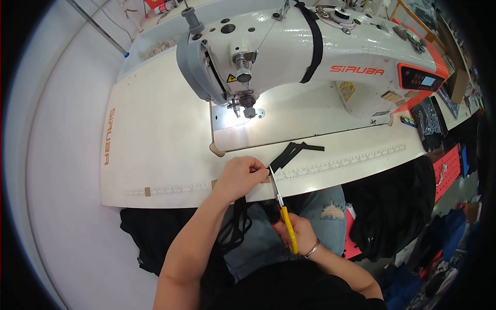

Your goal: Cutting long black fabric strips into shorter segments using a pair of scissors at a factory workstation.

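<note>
My left hand (240,177) pinches a black fabric strip above the front edge of the sewing table (155,129). A long loose length of black strip (238,227) hangs from that hand over my lap. My right hand (297,233) grips a pair of scissors (289,227) with yellow handles. The blades point away from me, and their tips are at the strip just right of my left fingertips. Several short cut black strips (292,154) lie in a small pile on the table beyond the blades.
A white sewing machine (289,46) with its lamp lit stands behind my hands. A ruler tape (351,161) runs along the table's front edge. Black fabric (392,206) hangs at the right, near a red perforated panel (447,173). A white wall (57,129) bounds the left side.
</note>
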### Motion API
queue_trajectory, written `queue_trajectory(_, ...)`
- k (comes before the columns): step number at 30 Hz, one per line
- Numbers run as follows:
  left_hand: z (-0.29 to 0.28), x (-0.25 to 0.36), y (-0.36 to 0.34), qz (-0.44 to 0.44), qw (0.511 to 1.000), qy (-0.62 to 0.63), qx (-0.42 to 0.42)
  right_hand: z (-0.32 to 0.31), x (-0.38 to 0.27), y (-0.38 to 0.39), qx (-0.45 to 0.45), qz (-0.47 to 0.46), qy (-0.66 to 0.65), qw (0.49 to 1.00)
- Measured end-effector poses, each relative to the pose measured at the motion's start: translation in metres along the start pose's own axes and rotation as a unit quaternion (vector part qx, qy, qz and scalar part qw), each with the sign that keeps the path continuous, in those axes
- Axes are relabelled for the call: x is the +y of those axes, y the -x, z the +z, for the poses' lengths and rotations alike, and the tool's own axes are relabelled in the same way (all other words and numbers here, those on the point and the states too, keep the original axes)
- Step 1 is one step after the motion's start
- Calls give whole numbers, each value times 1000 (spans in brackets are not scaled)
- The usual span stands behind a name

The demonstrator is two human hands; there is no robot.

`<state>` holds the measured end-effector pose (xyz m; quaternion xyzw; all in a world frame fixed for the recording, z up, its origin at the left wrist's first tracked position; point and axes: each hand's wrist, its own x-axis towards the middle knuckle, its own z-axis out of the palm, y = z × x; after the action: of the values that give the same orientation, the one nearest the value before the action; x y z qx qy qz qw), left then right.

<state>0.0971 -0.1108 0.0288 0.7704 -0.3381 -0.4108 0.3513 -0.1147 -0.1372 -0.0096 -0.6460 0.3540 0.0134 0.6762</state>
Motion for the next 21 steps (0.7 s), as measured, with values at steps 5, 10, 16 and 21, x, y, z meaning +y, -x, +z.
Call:
queue_trajectory(5,-3,14,17,-37,989,144,-25,-14,-26,16,-44,2,-52,998)
queue_trajectory(10,-3,7,22,-8,982,189,-8,-24,-18,8,-45,-29,36,998)
queue_trajectory(16,-11,6,20,-21,990,137,-38,-31,-24,7,-67,-21,98,993)
queue_trajectory(21,-14,9,20,-21,994,96,-51,-30,-18,5,-53,-24,127,990)
